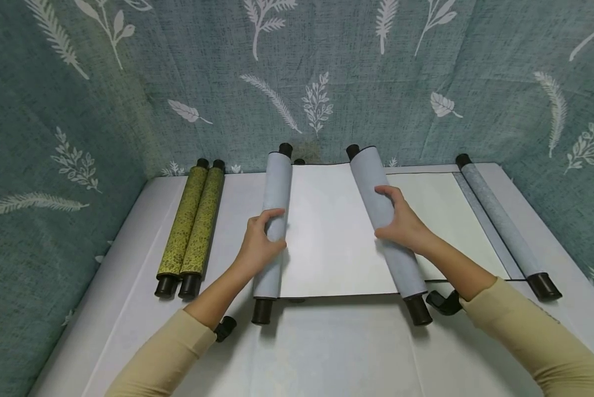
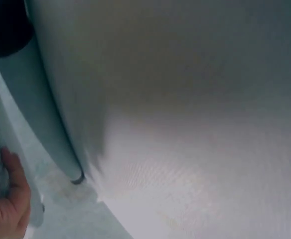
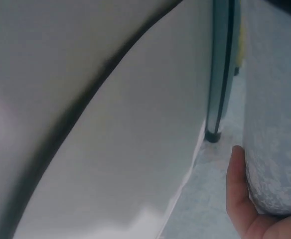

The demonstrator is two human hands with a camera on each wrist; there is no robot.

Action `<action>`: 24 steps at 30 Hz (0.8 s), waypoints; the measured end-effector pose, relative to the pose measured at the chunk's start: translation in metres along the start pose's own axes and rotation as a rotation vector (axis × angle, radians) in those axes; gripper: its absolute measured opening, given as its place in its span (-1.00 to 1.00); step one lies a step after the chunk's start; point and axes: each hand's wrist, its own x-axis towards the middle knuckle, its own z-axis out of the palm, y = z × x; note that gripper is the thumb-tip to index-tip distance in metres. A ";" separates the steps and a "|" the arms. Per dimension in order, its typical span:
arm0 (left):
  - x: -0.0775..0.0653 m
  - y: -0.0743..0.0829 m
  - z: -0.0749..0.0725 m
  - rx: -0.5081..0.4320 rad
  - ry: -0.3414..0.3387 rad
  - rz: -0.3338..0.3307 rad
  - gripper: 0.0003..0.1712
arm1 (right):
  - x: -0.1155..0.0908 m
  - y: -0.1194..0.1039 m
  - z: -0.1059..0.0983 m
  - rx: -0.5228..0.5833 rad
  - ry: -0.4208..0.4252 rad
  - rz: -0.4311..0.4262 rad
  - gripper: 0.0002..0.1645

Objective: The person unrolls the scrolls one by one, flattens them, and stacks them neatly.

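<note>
Our left hand (image 1: pixel 259 248) curves partway round the scroll's left pale-blue roll (image 1: pixel 277 227), gripping it; our right hand (image 1: pixel 406 223) likewise grips the right pale-blue roll (image 1: pixel 376 212). Between them we see white scroll paper (image 1: pixel 328 231). Left of our hands lie 2 yellow-green patterned scrolls (image 1: pixel 201 226); rightward, cream paper (image 1: pixel 448 215) and a grey-blue roll (image 1: pixel 501 218).

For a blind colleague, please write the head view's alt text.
A person's left hand and right hand grip two pale-blue rolls joined by a white sheet. Two yellow-green rolls lie at left; another pale-blue roll lies at right.
</note>
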 end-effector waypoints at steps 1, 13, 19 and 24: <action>0.000 0.000 -0.002 -0.006 0.001 0.001 -0.26 | 0.000 0.000 -0.001 -0.007 0.001 0.006 0.09; 0.000 -0.003 -0.006 -0.014 -0.033 0.012 -0.47 | 0.000 0.004 -0.007 -0.090 0.026 0.041 -0.12; 0.001 -0.003 -0.006 0.060 0.003 -0.018 -0.22 | -0.002 0.002 -0.010 -0.087 0.049 0.060 -0.01; 0.000 0.000 -0.008 0.083 0.016 -0.008 -0.19 | -0.003 0.001 -0.011 -0.081 0.055 0.057 -0.03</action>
